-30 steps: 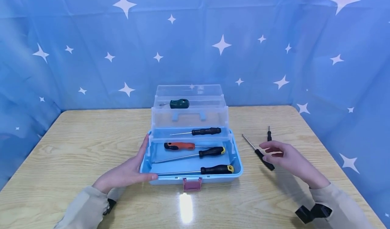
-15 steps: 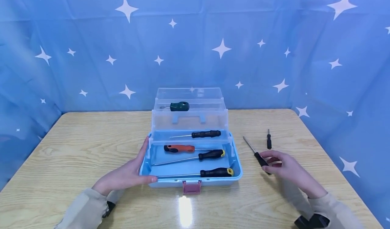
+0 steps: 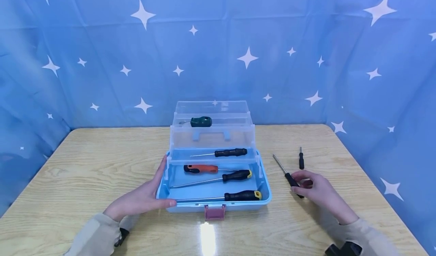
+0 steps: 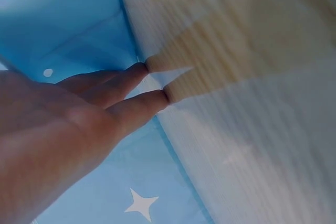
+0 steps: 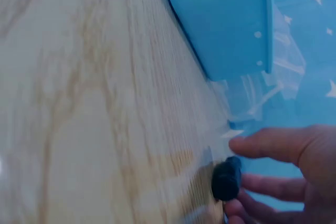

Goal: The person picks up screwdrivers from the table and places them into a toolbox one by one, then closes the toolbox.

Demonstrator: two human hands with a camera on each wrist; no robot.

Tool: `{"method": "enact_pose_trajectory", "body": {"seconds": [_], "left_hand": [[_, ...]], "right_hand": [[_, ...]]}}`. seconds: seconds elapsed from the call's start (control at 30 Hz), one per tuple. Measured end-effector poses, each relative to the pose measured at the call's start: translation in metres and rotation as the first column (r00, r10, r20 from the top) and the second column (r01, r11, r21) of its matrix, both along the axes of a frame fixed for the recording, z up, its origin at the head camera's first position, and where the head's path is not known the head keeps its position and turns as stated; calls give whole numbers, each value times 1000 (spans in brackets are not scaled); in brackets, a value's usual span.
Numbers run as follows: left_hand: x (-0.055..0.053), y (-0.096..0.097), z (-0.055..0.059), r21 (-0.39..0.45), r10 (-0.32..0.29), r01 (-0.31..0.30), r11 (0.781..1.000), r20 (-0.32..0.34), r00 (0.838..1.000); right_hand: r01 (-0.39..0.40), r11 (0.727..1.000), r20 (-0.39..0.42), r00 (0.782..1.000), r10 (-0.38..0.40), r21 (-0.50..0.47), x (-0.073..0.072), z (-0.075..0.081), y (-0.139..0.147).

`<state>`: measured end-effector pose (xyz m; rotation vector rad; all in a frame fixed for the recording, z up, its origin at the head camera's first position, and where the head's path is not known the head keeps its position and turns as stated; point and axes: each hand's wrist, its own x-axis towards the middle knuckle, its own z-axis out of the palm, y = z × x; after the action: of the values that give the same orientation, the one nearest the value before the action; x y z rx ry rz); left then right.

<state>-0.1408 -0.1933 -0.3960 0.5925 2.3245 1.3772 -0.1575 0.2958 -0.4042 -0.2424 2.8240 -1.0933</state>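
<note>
A light blue toolbox stands with its clear, tiered lid raised. My left hand rests against its left side, thumb at the front corner and fingers straight along the wall. In the left wrist view the fingertips touch near the blue edge. Right of the box lies a black-handled screwdriver, shaft pointing away and left. My right hand is over its handle, thumb and fingers on either side. In the right wrist view the thumb shows apart from the handle end, with other fingers right at it.
A small black screwdriver lies beyond the right hand. Inside the box are an orange one and two black-and-yellow ones. The clear trays hold a slim black screwdriver and a green stubby one. A starry curtain hangs behind.
My right hand has moved left and lower onto the black screwdriver's handle, uncovering the small screwdriver behind it. My left hand stays at the box. The head view has tilted slightly up.
</note>
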Motion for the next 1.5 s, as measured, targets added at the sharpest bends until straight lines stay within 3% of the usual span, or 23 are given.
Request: {"method": "enact_pose_trajectory", "body": {"seconds": [0.23, 0.63, 1.2, 1.5], "left_hand": [[1, 1, -1, 16, -5, 5, 1000, -2, 1000], [0, 0, -1, 6, -7, 7, 1000, -4, 1000], [1, 0, 0, -9, 1, -1, 1000, 5, 1000], [1, 1, 1, -6, 1, -1, 1000, -4, 1000]], "right_hand": [[65, 993, -1, 998, -66, 97, -2, -1, -5], [104, 990, 8, 994, -106, 98, -2, -1, -2], [138, 990, -80, 987, -140, -31, -1, 5, 4], [143, 989, -61, 988, -145, -47, 0, 11, 7]]}}
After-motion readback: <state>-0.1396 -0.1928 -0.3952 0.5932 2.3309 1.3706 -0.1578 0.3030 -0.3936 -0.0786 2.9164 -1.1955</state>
